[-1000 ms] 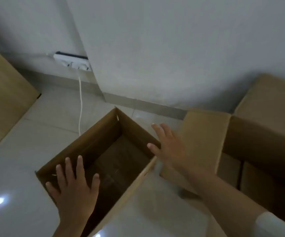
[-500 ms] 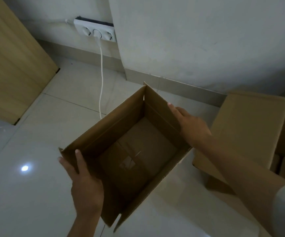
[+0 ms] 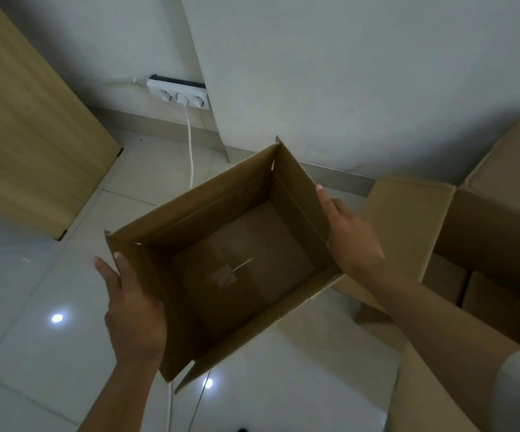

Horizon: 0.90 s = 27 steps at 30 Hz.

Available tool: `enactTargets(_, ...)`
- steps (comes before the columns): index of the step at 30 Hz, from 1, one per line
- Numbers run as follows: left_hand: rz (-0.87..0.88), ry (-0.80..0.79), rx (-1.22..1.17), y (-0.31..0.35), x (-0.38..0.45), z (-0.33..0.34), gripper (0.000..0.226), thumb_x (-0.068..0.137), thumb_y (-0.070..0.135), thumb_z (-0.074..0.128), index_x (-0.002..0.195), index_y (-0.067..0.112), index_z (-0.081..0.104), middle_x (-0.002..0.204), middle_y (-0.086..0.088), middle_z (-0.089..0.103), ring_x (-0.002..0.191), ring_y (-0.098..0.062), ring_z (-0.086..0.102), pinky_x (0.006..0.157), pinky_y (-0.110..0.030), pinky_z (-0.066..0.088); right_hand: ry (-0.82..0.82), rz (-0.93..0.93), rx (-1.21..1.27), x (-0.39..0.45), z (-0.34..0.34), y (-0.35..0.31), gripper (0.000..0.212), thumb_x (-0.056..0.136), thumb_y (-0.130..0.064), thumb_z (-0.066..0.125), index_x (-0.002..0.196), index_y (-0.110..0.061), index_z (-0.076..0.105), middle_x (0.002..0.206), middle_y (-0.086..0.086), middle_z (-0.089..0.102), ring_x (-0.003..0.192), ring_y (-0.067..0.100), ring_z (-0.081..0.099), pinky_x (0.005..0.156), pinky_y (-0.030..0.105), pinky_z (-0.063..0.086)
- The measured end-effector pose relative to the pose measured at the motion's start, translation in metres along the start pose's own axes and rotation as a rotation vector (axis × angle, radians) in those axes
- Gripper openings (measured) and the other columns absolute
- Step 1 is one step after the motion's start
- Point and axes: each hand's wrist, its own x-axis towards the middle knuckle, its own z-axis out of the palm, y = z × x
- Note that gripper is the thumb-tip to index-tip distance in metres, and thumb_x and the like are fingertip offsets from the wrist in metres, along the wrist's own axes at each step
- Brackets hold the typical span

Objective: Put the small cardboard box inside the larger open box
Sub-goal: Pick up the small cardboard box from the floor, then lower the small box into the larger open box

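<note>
1. Gripping opposite walls, left hand (image 3: 134, 310) and right hand (image 3: 350, 236) press inward on the small open brown cardboard box (image 3: 221, 260), now lifted off the floor; earlier both hovered spread.
2. Larger open brown cardboard box (image 3: 483, 226) waits at three o'clock; judged: transfer next.

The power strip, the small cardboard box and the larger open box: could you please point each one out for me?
power strip (image 3: 178, 95): head view, its white face by the plugged socket.
small cardboard box (image 3: 246, 275): head view, its inside floor.
larger open box (image 3: 408, 232): head view, its opened flap.
</note>
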Motion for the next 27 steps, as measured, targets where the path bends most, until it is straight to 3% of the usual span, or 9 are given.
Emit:
enactTargets(2, 0.015, 0.012, 0.008, 0.016, 0.001, -0.031, 0.061, 0.082, -0.011, 0.048, 0.137, -0.002, 0.022, 0.147, -0.028, 0.019, 0.064, -0.031, 0.048, 0.061, -0.037, 0.042, 0.032, 0.021, 0.023, -0.017, -0.027, -0.006, 0.083, 0.081, 0.009, 0.043, 0.143, -0.021, -0.003, 0.138, 0.013, 0.039, 0.078, 0.039, 0.059, 0.063, 0.041, 0.046)
enactTargets(5, 0.046, 0.029, 0.005, 0.042, -0.001, -0.077, 0.055, 0.084, -0.008, 0.047, 0.135, -0.002, 0.026, 0.145, -0.026, 0.027, 0.086, -0.047, 0.058, 0.075, -0.049, 0.049, 0.081, 0.060, 0.098, -0.044, -0.071, -0.011, 0.086, 0.081, 0.010, 0.046, 0.143, -0.024, -0.003, 0.134, 0.014, 0.043, 0.075, 0.035, 0.059, 0.068, 0.047, 0.054)
enactTargets(10, 0.160, 0.117, 0.003, 0.080, -0.001, -0.156, 0.053, 0.087, -0.003, 0.043, 0.136, 0.002, 0.025, 0.130, -0.034, 0.043, 0.089, -0.048, 0.057, 0.074, -0.048, 0.046, 0.179, 0.102, 0.293, -0.091, -0.143, -0.019, 0.079, 0.084, 0.008, 0.046, 0.143, -0.022, 0.002, 0.128, 0.014, 0.046, 0.069, 0.019, 0.048, 0.066, 0.033, 0.049)
enactTargets(14, 0.265, 0.173, 0.026, 0.114, 0.002, -0.209, 0.051, 0.087, -0.004, 0.042, 0.135, 0.001, 0.027, 0.136, -0.030, 0.039, 0.105, -0.052, 0.050, 0.088, -0.060, 0.043, 0.306, 0.103, 0.345, -0.118, -0.183, -0.026, 0.074, 0.085, 0.010, 0.045, 0.143, -0.017, 0.009, 0.128, 0.015, 0.047, 0.064, 0.025, 0.051, 0.061, 0.039, 0.052)
enactTargets(18, 0.331, 0.209, -0.040, 0.150, -0.001, -0.241, 0.040, 0.088, 0.000, 0.038, 0.127, 0.004, 0.036, 0.114, -0.030, 0.055, 0.096, -0.048, 0.054, 0.079, -0.057, 0.046, 0.392, 0.150, 0.335, -0.145, -0.225, -0.017, 0.070, 0.085, 0.011, 0.043, 0.143, -0.013, 0.013, 0.114, 0.018, 0.054, 0.065, 0.027, 0.053, 0.056, 0.035, 0.048)
enactTargets(24, 0.462, 0.152, -0.081, 0.223, -0.045, -0.241, 0.042, 0.086, -0.006, 0.040, 0.127, -0.003, 0.038, 0.103, -0.034, 0.056, 0.084, -0.047, 0.054, 0.067, -0.047, 0.041, 0.370, 0.342, 0.288, -0.195, -0.278, 0.038, 0.071, 0.087, 0.005, 0.043, 0.143, -0.020, 0.007, 0.120, 0.013, 0.052, 0.065, 0.021, 0.055, 0.055, 0.031, 0.048)
enactTargets(27, 0.521, 0.086, -0.094, 0.250, -0.072, -0.216, 0.042, 0.086, -0.006, 0.041, 0.127, -0.005, 0.038, 0.107, -0.033, 0.057, 0.090, -0.046, 0.055, 0.073, -0.051, 0.046, 0.394, 0.408, 0.260, -0.225, -0.287, 0.077, 0.070, 0.087, 0.005, 0.043, 0.143, -0.018, 0.009, 0.115, 0.014, 0.054, 0.057, 0.016, 0.049, 0.047, 0.025, 0.041)
